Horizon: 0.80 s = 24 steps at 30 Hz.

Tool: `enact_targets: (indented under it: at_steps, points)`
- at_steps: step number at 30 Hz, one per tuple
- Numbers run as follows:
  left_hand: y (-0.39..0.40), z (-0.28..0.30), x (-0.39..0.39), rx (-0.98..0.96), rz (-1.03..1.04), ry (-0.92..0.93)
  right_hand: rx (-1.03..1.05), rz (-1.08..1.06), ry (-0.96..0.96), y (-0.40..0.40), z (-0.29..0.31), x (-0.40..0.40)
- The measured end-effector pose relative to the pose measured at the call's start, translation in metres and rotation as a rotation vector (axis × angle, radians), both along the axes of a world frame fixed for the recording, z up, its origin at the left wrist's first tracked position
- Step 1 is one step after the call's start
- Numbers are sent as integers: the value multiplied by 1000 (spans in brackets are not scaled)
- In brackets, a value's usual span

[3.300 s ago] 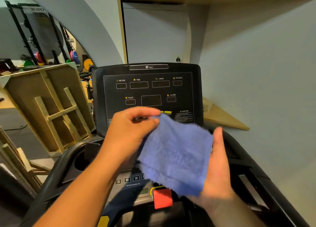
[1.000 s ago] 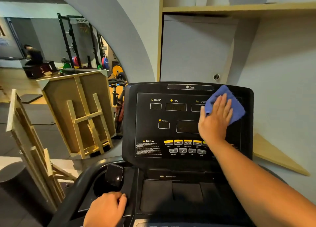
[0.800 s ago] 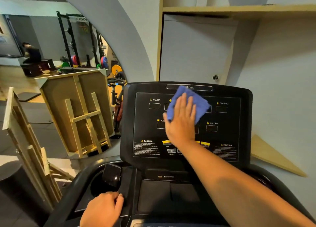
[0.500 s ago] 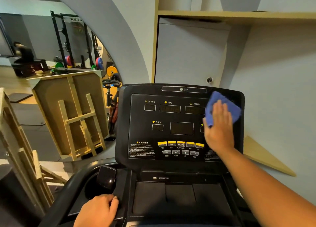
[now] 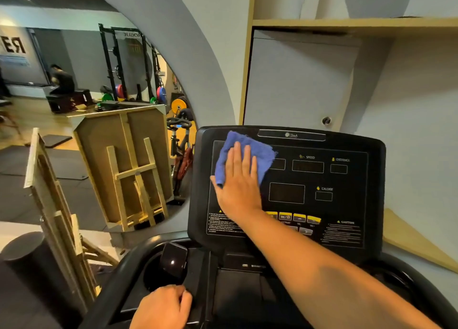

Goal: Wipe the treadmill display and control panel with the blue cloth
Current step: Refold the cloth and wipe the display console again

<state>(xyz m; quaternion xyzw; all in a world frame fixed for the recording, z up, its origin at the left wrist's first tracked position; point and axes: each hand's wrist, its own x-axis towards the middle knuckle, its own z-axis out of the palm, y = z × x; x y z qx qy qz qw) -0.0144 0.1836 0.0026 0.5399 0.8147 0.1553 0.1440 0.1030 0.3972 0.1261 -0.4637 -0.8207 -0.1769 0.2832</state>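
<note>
Head cam view: my right hand point(image 5: 239, 185) is flat with fingers spread, pressing the blue cloth point(image 5: 244, 155) against the upper left of the treadmill display point(image 5: 322, 180), centre-right of the frame. The cloth covers the leftmost readouts; SPEED, DISTANCE and CALORIE labels show to its right. My left hand point(image 5: 161, 307) is curled loosely on the left handrail point(image 5: 111, 286) at the bottom of the frame, next to one cup holder point(image 5: 153, 274). Grey wall point(image 5: 409, 142) behind the console, two wooden frames point(image 5: 124, 170) leaning at the left, gym racks and coloured plates far upper left
</note>
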Motion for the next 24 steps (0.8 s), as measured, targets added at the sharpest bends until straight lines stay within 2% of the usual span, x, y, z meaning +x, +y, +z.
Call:
enact_targets:
  at_steps: [2, 6, 8, 12, 17, 19, 24]
  points:
    - [0, -1, 0, 1, -1, -3, 27, 102, -152, 1, -4, -1]
    - [-1, 0, 0, 1, -1, 12, 133, 325, -453, 22, 2, 50]
    - [0, 3, 2, -10, -5, 8, 135, 274, -410, 34, 7, 82]
    - [3, 9, 4, -21, 4, -14, -23, -17, -99, 41, 9, 130]
    - [0, 7, 4, -16, 22, -3, -55, -271, 255, 23, 13, 59]
    - [-1, 7, 3, -10, 12, 0, -33, -195, 215, 13, 14, 19]
    - [0, 7, 2, -7, -8, -6, 75, 120, -172, -4, -2, -38]
